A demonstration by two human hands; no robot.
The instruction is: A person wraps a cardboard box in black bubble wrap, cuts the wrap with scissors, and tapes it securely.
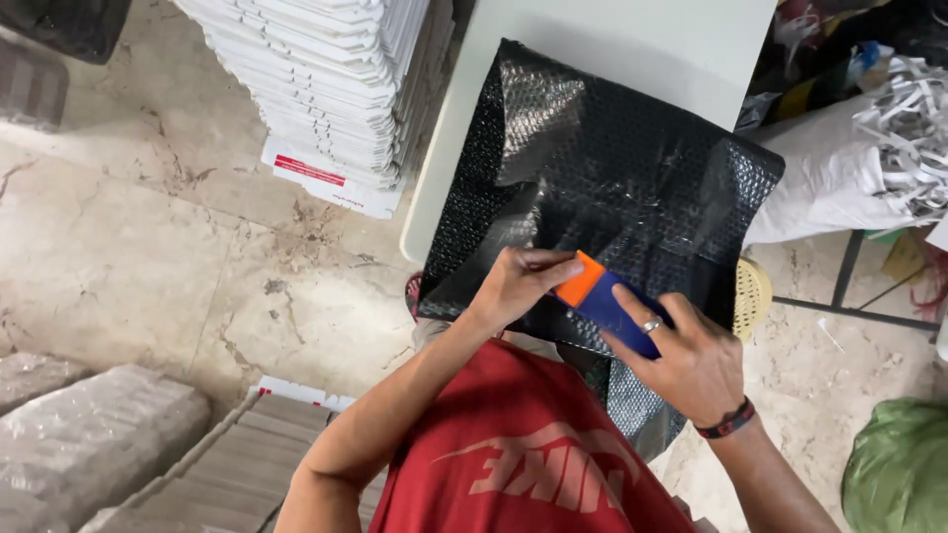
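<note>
Two hands are being used over a white bench, on which a sheet of black bubble wrap is being spread, its near edge hanging off the front of the bench toward the person. On the stone floor to the left, a tall stack of flat white cardboard boxes is being kept just beside the bench, and grey wrapped bundles are lying in the lower left corner. To the right, a white sack topped with shredded paper and a green bag are resting near the bench. A small box, orange at one end and blue at the other, is being held against the near part of the bubble wrap. The left hand is being closed on the orange end, fingers curled and thumb on top. The right hand is being pressed nearly flat on the blue end, fingers extended, a ring and a dark wristband being worn on it.
</note>
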